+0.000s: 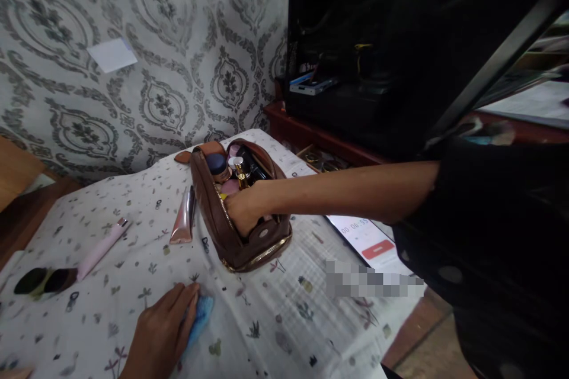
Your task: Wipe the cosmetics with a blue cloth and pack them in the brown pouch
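Note:
A brown zip pouch [208,207] lies unzipped on the patterned cloth, packed with cosmetics. My right hand [246,208] reaches down into it, its fingers hidden inside. Beside that hand stand a small bottle with a gold and silver top [240,173], a jar with a dark blue lid [217,164] and a black item [252,161]. In front of the pouch, my left hand [162,323] rests with its fingers together, closed on a fluffy blue cloth [202,317]. A shiny pink squeeze tube [182,222] lies left of the pouch.
Sunglasses [44,280] and a slim pink device [103,249] lie at the left. A phone [367,243] showing a running timer lies under my right forearm. A black television-like panel [364,29] stands behind at the right, and a patterned wall [178,59] rises behind.

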### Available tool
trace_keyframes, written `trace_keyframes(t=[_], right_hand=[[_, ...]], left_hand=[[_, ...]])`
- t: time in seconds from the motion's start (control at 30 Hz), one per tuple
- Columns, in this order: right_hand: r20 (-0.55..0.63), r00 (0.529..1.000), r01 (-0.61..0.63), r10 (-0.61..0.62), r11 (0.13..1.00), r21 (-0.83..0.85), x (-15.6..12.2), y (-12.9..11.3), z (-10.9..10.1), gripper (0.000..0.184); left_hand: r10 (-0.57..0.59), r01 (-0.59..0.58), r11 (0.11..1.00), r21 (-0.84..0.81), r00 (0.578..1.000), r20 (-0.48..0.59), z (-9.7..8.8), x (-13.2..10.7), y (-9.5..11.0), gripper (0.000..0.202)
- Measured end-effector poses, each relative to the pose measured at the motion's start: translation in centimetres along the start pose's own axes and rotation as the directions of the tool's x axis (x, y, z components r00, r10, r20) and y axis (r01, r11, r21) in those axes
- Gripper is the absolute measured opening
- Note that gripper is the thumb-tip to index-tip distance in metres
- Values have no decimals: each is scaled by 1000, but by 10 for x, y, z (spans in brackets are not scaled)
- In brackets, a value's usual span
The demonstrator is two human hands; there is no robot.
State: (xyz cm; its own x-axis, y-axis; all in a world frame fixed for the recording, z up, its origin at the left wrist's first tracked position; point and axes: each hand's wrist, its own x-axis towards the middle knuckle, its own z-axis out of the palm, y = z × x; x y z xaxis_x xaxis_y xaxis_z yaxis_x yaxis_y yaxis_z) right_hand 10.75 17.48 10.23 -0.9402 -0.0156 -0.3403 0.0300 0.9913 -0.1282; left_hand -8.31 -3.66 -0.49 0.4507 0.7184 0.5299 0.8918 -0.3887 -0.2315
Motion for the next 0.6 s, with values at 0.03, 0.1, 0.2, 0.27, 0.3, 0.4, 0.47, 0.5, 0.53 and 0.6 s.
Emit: trace_keyframes(t=[0.03,0.1,0.2,0.27,0.3,0.4,0.47,0.5,0.53,0.6], right_hand=[[37,999,21,-20,999,-42,-4,-4,-3,7],[99,995,31,-19,993,-116,-9,-11,-8,11],[126,991,-20,44,983,-183,-13,-19,-12,16],[123,990,-49,74,979,-196,-15,-23,-13,21],[116,990,-58,82,979,-195,-16,-24,-13,22],[97,991,-77,95,981,-178,-17,-26,-14,21],[76,991,-95,109,982,-162,-16,-26,-12,18],[62,991,-107,118,983,-152,-15,-25,-10,17],[45,991,-119,127,983,-141,-14,-24,-9,15],[0,990,-139,140,984,-109,-11,-20,-6,10]], left_hand=[[-3,3,1000,-10,1000,3,1,-1,-1,32],[-4,4,999,-31,1000,10,2,-4,-2,30],[-2,3,999,-51,1000,25,3,-5,-3,30],[-13,14,999,-51,1000,25,2,-4,-2,30],[-17,18,999,-47,1000,21,2,-3,-1,30],[-12,13,1000,-27,1000,12,1,0,1,30],[-3,3,1000,-11,1000,4,0,1,1,31],[-1,1,1000,-6,1000,0,0,1,1,32],[-1,1,1000,-6,1000,-3,0,1,1,33],[-10,10,1000,-16,1000,-2,0,2,2,35]])
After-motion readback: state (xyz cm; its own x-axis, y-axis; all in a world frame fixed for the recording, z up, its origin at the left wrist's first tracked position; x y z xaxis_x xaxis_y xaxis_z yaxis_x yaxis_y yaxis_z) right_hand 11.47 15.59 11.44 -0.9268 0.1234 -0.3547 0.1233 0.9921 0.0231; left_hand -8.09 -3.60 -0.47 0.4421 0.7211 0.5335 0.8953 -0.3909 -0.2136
